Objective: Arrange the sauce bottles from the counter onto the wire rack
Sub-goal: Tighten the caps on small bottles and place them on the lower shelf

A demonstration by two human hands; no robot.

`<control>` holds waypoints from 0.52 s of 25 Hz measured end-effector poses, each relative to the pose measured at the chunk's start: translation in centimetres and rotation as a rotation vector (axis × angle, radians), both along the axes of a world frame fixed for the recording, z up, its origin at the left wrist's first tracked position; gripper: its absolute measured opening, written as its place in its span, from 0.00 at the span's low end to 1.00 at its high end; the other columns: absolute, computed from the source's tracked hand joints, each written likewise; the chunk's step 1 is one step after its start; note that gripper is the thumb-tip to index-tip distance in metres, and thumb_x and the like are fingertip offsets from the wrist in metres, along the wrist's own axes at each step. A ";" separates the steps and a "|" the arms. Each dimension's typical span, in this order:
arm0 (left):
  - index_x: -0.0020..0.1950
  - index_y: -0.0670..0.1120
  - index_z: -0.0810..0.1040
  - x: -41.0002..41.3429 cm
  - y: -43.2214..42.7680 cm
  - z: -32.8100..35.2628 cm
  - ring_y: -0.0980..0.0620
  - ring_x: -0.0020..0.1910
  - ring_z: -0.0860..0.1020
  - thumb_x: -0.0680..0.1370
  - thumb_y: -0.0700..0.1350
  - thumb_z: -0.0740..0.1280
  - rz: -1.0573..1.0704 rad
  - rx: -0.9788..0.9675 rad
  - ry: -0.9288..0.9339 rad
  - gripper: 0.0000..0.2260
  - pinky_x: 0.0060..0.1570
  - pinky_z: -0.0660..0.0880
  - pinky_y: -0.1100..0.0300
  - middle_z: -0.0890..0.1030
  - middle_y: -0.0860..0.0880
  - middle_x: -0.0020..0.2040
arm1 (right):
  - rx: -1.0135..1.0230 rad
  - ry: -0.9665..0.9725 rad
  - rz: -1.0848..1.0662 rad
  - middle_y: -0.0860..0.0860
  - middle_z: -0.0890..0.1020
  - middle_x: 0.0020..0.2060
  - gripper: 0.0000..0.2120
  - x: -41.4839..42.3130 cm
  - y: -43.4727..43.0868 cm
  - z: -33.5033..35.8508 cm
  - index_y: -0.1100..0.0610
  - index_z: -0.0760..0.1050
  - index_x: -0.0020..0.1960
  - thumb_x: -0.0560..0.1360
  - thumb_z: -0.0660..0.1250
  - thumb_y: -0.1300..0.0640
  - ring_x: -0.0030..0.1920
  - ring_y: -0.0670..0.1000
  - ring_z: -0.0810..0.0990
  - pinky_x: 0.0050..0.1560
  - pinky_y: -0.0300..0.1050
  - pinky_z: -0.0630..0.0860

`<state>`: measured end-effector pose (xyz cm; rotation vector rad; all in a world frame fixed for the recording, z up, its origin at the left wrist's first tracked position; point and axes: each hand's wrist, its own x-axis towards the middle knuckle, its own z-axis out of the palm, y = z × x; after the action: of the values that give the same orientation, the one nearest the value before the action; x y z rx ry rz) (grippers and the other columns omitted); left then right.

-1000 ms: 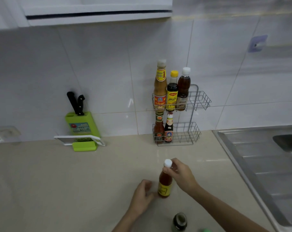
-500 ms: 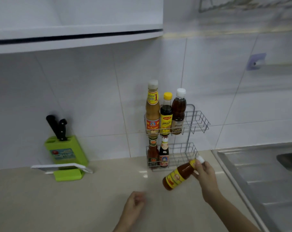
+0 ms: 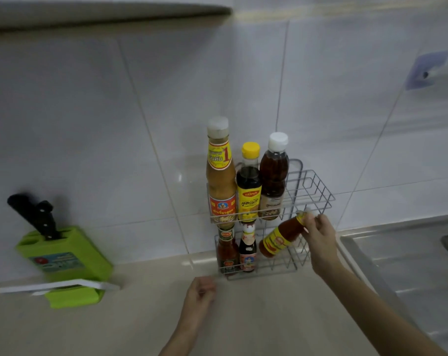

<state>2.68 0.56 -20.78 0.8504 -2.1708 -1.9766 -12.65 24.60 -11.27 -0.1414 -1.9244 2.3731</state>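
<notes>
A two-tier wire rack point(image 3: 311, 187) stands against the tiled wall. Its upper tier holds a tall tan sauce bottle point(image 3: 220, 181), a dark bottle with a yellow cap point(image 3: 248, 183) and a brown bottle with a white cap point(image 3: 273, 176). Two small bottles point(image 3: 237, 250) stand at the left of the lower tier. My right hand point(image 3: 319, 240) grips the neck of a red chili sauce bottle with a yellow label point(image 3: 279, 238), tilted with its base inside the lower tier's opening. My left hand point(image 3: 200, 294) hovers over the counter in front of the rack, fingers loosely curled, holding nothing.
A green knife block point(image 3: 64, 255) with black-handled knives stands at the left, with a white board point(image 3: 56, 285) in front of it. A steel sink point(image 3: 410, 265) lies at the right. A hook plate point(image 3: 425, 70) sticks to the wall tiles.
My right hand lifted the chili sauce bottle off the counter and carried it up and back, tilted, into the lower tier. The camera view moved closer to the rack.
</notes>
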 end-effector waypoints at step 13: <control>0.66 0.49 0.70 -3.2 1.4 1.5 0.70 0.51 0.78 0.75 0.28 0.58 -0.176 -0.123 0.008 0.24 0.47 0.73 0.78 0.78 0.54 0.58 | 0.646 0.210 0.636 0.42 0.82 0.49 0.11 -1.7 -2.8 -2.4 0.50 0.71 0.60 0.78 0.64 0.55 0.50 0.36 0.80 0.49 0.31 0.76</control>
<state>-0.49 1.94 -19.30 0.6538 -2.4095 -1.8899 -14.37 21.80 -13.67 0.8289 -2.7750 1.7563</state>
